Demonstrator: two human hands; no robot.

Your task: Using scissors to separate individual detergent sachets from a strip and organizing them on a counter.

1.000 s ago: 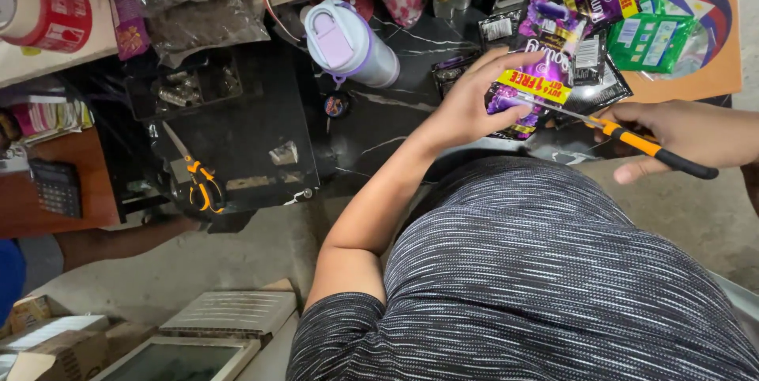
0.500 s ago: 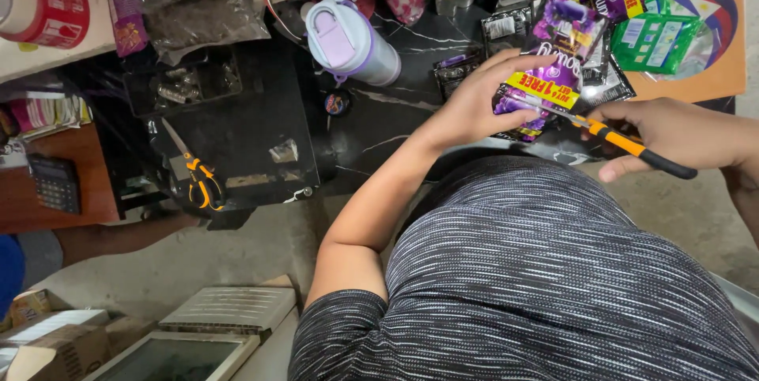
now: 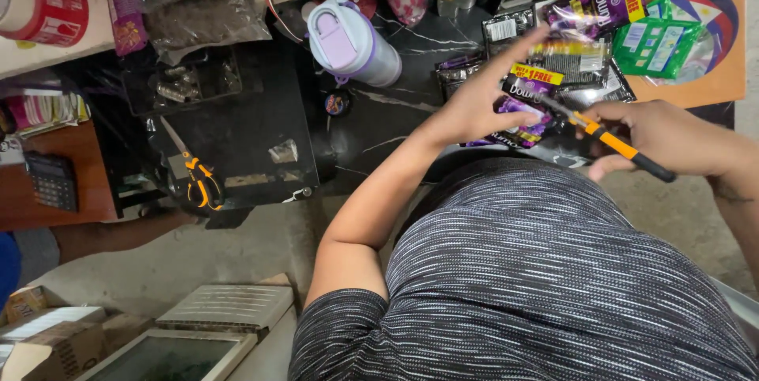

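The left hand (image 3: 474, 108) has slid up the purple sachet strip (image 3: 526, 100), fingers spread flat to pin it on the dark counter; the right hand (image 3: 664, 136) grips an orange-handled cutter (image 3: 613, 142), tip at the strip's edge; beyond, more sachets (image 3: 597, 5) lie uncut; the scissors (image 3: 198, 179) sit untouched.

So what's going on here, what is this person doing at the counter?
A person in a striped grey shirt bends over a dark counter. The left hand presses on a purple sachet from a strip of them, while the right hand holds an orange-and-black cutter with its tip at the sachet. Green sachets, a lilac bottle and orange-handled scissors lie nearby, untouched.
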